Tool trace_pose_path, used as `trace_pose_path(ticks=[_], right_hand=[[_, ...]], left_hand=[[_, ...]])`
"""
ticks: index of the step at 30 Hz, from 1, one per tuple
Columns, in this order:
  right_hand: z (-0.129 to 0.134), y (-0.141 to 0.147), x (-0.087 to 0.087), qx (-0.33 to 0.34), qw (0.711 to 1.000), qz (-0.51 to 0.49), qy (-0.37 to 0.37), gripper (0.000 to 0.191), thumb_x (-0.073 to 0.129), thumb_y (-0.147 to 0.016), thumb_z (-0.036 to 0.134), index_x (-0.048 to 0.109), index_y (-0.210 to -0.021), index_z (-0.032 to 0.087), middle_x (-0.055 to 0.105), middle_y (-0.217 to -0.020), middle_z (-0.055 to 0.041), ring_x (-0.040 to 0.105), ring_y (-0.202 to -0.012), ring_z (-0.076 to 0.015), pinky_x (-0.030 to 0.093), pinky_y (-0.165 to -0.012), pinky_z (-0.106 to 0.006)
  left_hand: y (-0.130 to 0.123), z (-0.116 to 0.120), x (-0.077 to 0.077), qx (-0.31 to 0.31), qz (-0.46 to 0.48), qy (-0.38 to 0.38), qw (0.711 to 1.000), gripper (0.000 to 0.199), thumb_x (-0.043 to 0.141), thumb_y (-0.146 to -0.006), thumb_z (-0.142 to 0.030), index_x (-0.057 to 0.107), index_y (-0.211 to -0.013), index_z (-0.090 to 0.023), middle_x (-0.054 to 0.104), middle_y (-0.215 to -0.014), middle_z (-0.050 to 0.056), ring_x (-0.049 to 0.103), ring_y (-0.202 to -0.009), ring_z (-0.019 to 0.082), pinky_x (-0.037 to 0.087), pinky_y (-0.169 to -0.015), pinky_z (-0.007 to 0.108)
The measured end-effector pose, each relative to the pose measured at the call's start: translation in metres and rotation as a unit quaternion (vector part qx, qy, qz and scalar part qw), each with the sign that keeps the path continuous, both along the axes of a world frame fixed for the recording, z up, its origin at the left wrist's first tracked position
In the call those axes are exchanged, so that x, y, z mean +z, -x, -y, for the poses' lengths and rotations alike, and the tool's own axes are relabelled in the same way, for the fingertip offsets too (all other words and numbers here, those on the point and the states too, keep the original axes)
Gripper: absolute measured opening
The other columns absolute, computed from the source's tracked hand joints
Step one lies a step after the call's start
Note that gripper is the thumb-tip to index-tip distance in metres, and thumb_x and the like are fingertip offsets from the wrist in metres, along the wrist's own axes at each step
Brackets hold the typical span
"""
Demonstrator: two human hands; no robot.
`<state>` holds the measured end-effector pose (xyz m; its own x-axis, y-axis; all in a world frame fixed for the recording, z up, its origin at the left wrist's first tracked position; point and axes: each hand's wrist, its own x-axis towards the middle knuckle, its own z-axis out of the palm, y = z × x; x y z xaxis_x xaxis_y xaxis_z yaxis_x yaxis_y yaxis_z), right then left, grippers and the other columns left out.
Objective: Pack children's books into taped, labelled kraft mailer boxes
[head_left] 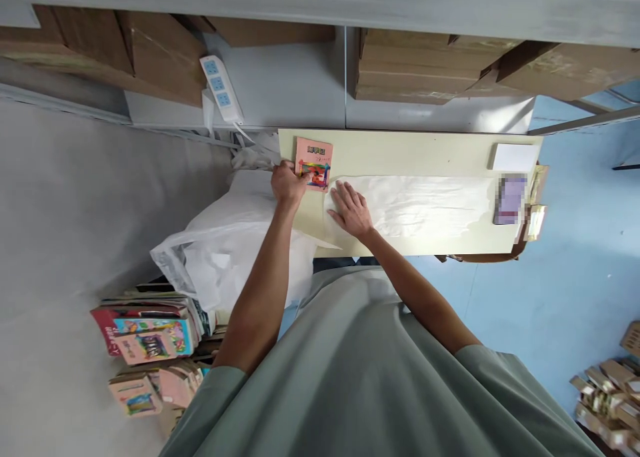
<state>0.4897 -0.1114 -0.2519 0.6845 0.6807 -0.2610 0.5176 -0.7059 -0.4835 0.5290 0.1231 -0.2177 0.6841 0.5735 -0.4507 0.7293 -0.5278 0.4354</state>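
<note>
The left hand (pixel 289 185) has its thumb on the pink book (pixel 314 163) and its fingers partly bent by the book's left side; I can't tell if it grips. The book is at the table's (pixel 390 151) far left. The right hand (pixel 354 211) is open, fingers a bit apart, flat on the white sheet's (pixel 425 207) left end.

Pink booklet (pixel 314 157), illustrated cover up, on cream table (pixel 400 153); wrinkled white sheet (pixel 420 205) spread flat just beside.
</note>
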Motion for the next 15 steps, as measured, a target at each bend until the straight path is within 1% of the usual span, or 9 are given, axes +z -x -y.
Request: trace_pose_path(ticks=[2,4,7,9,10,12,14,15], right_hand=[[-0.002,-0.003,0.004,0.006,1.0,0.002,0.017,0.076,0.035,-0.119,0.061,0.039,-0.181,0.017,0.028,-0.19,-0.0175,0.028,-0.176,-0.038,0.034,-0.136,-0.059],[-0.006,-0.005,0.008,0.013,1.0,0.002,0.027,0.076,0.035,-0.118,0.063,0.037,-0.182,0.02,0.024,-0.191,-0.0161,0.028,-0.176,-0.0399,0.035,-0.134,-0.061],[-0.012,-0.008,0.012,0.017,0.999,-0.004,0.028,0.076,0.035,-0.118,0.061,0.033,-0.183,0.021,0.019,-0.193,-0.0147,0.029,-0.174,-0.0427,0.037,-0.132,-0.064],[-0.017,-0.01,0.013,0.014,1.0,-0.014,0.019,0.075,0.036,-0.119,0.057,0.033,-0.183,0.02,0.018,-0.193,-0.0143,0.031,-0.172,-0.0441,0.037,-0.131,-0.065],[-0.019,-0.011,0.013,0.009,1.0,-0.023,0.01,0.074,0.038,-0.118,0.056,0.035,-0.182,0.019,0.019,-0.193,-0.0139,0.032,-0.171,-0.0444,0.037,-0.132,-0.066],[-0.022,-0.015,0.013,-0.016,0.998,-0.05,-0.026,0.071,0.04,-0.118,0.057,0.044,-0.178,0.019,0.026,-0.191,-0.0123,0.034,-0.17,-0.0439,0.037,-0.133,-0.066],[-0.018,-0.022,0.013,-0.076,0.988,-0.097,-0.096,0.069,0.034,-0.119,0.06,0.059,-0.169,0.019,0.041,-0.185,-0.0125,0.04,-0.167,-0.0408,0.039,-0.134,-0.064],[-0.013,-0.026,0.014,-0.12,0.974,-0.132,-0.143,0.072,0.029,-0.119,0.063,0.066,-0.162,0.019,0.053,-0.178,-0.0136,0.046,-0.164,-0.0383,0.042,-0.133,-0.061]], left_hand=[[0.0,-0.006,0.01,0.02,-0.011,0.001,1.0,0.021,0.08,-0.088,-0.028,0.072,-0.105,-0.02,0.082,-0.11,0.011,0.078,-0.114,0.033,0.057,-0.11,0.043],[0.003,-0.012,0.024,0.037,0.007,-0.011,0.999,0.013,0.075,-0.091,-0.029,0.072,-0.101,-0.021,0.083,-0.106,0.008,0.079,-0.11,0.029,0.058,-0.108,0.04],[0.012,-0.02,0.05,0.056,0.071,-0.026,0.996,0.012,0.072,-0.093,-0.033,0.07,-0.1,-0.023,0.082,-0.104,0.006,0.079,-0.101,0.025,0.059,-0.103,0.036],[0.02,-0.021,0.066,0.076,0.118,-0.015,0.99,0.015,0.074,-0.092,-0.036,0.069,-0.098,-0.023,0.08,-0.099,0.004,0.077,-0.093,0.023,0.061,-0.094,0.033],[0.025,-0.02,0.072,0.089,0.141,0.004,0.986,0.016,0.076,-0.092,-0.037,0.068,-0.096,-0.023,0.078,-0.094,0.003,0.076,-0.088,0.021,0.061,-0.088,0.032],[0.033,-0.012,0.082,0.118,0.18,0.076,0.974,0.02,0.078,-0.09,-0.039,0.067,-0.092,-0.022,0.072,-0.083,0.0,0.071,-0.077,0.018,0.058,-0.076,0.029],[0.04,0.004,0.088,0.141,0.196,0.173,0.955,0.024,0.081,-0.089,-0.042,0.066,-0.089,-0.022,0.066,-0.074,-0.001,0.066,-0.069,0.016,0.053,-0.066,0.026],[0.044,0.015,0.089,0.146,0.196,0.218,0.945,0.026,0.081,-0.088,-0.044,0.066,-0.088,-0.022,0.064,-0.072,-0.001,0.065,-0.066,0.015,0.051,-0.063,0.026]])
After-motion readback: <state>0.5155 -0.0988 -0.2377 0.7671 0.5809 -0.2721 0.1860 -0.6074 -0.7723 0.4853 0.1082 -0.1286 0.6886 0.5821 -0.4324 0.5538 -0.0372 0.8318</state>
